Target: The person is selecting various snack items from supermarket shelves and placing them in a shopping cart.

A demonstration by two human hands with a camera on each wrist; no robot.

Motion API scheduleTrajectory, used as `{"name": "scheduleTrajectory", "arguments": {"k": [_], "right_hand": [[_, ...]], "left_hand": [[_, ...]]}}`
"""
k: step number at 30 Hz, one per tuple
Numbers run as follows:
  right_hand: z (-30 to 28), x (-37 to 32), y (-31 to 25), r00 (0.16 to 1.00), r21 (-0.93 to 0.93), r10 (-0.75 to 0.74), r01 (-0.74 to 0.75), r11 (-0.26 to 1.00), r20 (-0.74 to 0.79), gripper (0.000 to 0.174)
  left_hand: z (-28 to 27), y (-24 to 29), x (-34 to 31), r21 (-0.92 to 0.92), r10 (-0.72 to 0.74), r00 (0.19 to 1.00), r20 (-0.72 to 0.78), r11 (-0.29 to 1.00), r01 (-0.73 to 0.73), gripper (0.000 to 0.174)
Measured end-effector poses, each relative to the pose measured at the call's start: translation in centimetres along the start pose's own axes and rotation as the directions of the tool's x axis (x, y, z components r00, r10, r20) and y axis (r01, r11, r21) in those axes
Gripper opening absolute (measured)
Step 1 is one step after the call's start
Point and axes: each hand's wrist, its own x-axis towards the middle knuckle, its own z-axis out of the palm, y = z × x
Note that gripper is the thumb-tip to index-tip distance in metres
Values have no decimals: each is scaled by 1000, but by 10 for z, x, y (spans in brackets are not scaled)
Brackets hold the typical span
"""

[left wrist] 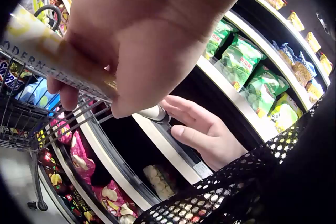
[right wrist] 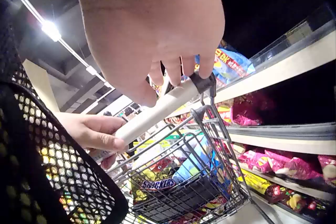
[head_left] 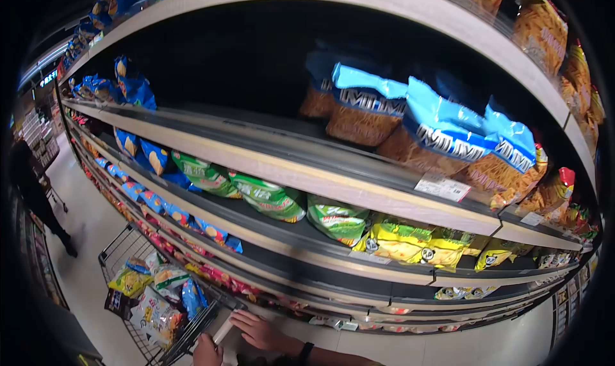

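Observation:
My left hand (head_left: pixel 208 351) grips the pale handle (left wrist: pixel 55 53) of a shopping cart (right wrist: pixel 178 198), fingers curled around the bar. My right hand (head_left: pixel 256 331) rests over the other end of the handle. In the left wrist view its fingers look fairly straight, with the thumb apart. Inside the wire basket lie several snack bags, among them a yellow bag (head_left: pixel 130 280), a white bag (head_left: pixel 157 318), a blue bag (head_left: pixel 192 297) and a dark Snickers bag (right wrist: pixel 157 184).
Long shelves run beside the cart, holding blue-topped noodle-snack bags (head_left: pixel 368 106), green bags (head_left: pixel 266 196), yellow bags (head_left: pixel 400 241) and pink bags (right wrist: pixel 286 163). A person in dark clothes (head_left: pixel 38 193) is farther down the aisle at left, on the pale floor (head_left: pixel 83 276).

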Motion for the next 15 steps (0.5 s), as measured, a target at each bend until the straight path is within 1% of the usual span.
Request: {"name": "scheduleTrajectory", "arguments": {"k": [1, 3, 4, 7, 8, 9, 11, 13, 15], "right_hand": [[-1, -2, -7, 998, -20, 42, -41, 999, 39, 60], [4, -6, -11, 1000, -12, 8, -8, 1000, -10, 60], [4, -10, -17, 998, 10, 53, -53, 999, -17, 55], [-2, -21, -34, 994, 15, 104, -103, 995, -29, 54], [-2, -23, -43, 988, 34, 101, -97, 995, -121, 44], [1, -27, -50, 984, 40, 115, -110, 993, -136, 44], [4, -34, -63, 984, -140, 108, -128, 982, -142, 43], [8, -40, -81, 975, -134, 112, -140, 981, -193, 42], [20, -50, -88, 977, -211, 148, -179, 961, -157, 43]], "left_hand": [[13, -11, 1, 15, -23, 1000, 15, 1000, 23, 46], [31, -33, 3, 56, 65, 996, -58, 997, -62, 42], [29, -33, -1, 33, 77, 997, -9, 997, -77, 42], [13, -22, -17, 70, 84, 994, 64, 994, -89, 38], [14, -26, -22, 40, 123, 991, 54, 991, -125, 36], [13, -29, -28, 55, 132, 989, 66, 989, -135, 36], [9, -33, -40, -22, 163, 979, 123, 987, -161, 35], [15, -44, -56, -38, 201, 975, 90, 979, -198, 34], [19, -54, -73, -143, 207, 973, 99, 971, -192, 33]]}}
